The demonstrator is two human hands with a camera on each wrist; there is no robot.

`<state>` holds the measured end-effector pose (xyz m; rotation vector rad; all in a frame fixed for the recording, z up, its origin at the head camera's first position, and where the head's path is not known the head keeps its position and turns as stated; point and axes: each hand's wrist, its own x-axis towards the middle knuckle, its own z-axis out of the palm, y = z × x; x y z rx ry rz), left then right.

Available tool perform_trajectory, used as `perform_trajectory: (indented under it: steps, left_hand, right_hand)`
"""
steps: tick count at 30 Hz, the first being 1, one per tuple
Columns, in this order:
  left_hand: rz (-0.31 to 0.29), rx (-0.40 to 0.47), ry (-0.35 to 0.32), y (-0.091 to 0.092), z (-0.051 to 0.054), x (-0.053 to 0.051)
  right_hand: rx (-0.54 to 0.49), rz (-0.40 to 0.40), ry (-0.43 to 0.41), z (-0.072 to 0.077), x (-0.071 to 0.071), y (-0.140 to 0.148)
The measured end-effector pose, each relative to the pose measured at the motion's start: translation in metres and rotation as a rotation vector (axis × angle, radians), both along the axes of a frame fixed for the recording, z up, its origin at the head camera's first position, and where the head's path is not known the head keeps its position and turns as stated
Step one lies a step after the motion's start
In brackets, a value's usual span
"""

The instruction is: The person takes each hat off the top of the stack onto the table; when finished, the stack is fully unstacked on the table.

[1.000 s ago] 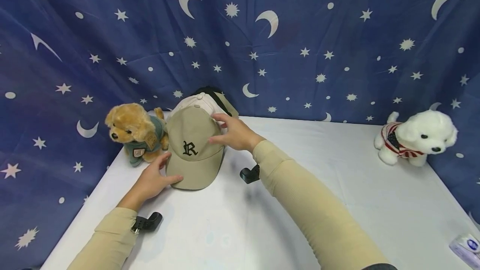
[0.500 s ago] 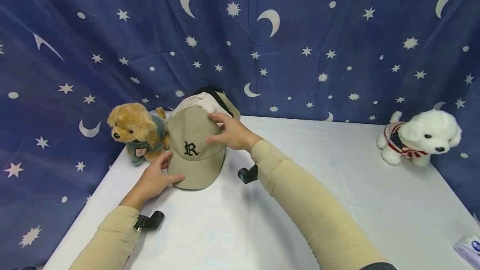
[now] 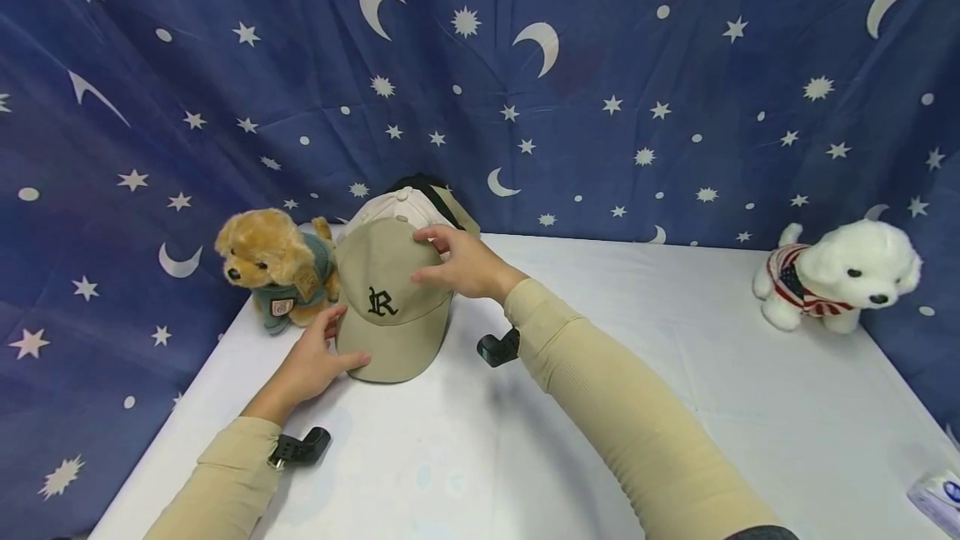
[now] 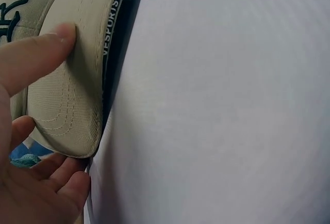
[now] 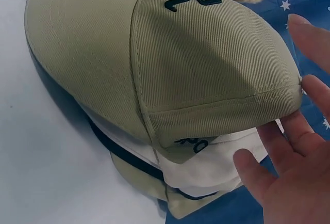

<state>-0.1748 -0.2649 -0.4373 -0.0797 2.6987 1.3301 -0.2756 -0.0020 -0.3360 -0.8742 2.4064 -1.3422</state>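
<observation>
A tan baseball cap [image 3: 393,273] with a dark embroidered letter lies frontmost on a stack, its brim toward me. My left hand [image 3: 306,367] holds the brim's left corner, thumb on top and fingers at the edge beneath, as the left wrist view [image 4: 64,113] confirms. Around the crown's right side sits my right hand [image 3: 468,265]; in the right wrist view its fingers [image 5: 276,144] reach behind the crown's edge, with the thumb on the front side. Behind is a white cap [image 3: 397,202], partly covered. Farther back, a black-and-tan cap [image 3: 461,213] shows only its edge.
A brown plush dog [image 3: 273,261] in a green top sits close left of the caps. A white plush dog [image 3: 840,273] stands at the table's far right. A white-and-purple packet [image 3: 937,497] lies by the right edge. A starry blue curtain [image 3: 585,82] hangs behind the white table [image 3: 600,298].
The view has shifted slightly. Both hands stay at the tan cap, and the caps hold their place, with no clear movement.
</observation>
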Motion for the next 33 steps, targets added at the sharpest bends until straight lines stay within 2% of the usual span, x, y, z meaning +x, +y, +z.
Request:
perform_trajectory:
  steps: [5, 15, 22, 33]
  left_hand:
    - [-0.008, 0.027, 0.023, 0.0007, -0.0002, 0.0015]
    - [-0.007, 0.063, -0.009, -0.0005, -0.0025, 0.0027]
    - [-0.012, 0.096, -0.015, -0.0010, -0.0021, 0.0030]
    - [-0.006, 0.084, 0.001, 0.0012, 0.0023, 0.0056]
  right_hand:
    - [-0.041, 0.007, -0.023, 0.0013, 0.0007, -0.0028]
    - [-0.098, 0.025, 0.008, -0.0003, 0.0019, -0.0052]
    - [-0.126, 0.016, -0.005, 0.0021, 0.0034, -0.0035]
    - [-0.176, -0.010, -0.036, 0.0003, 0.0041, 0.0012]
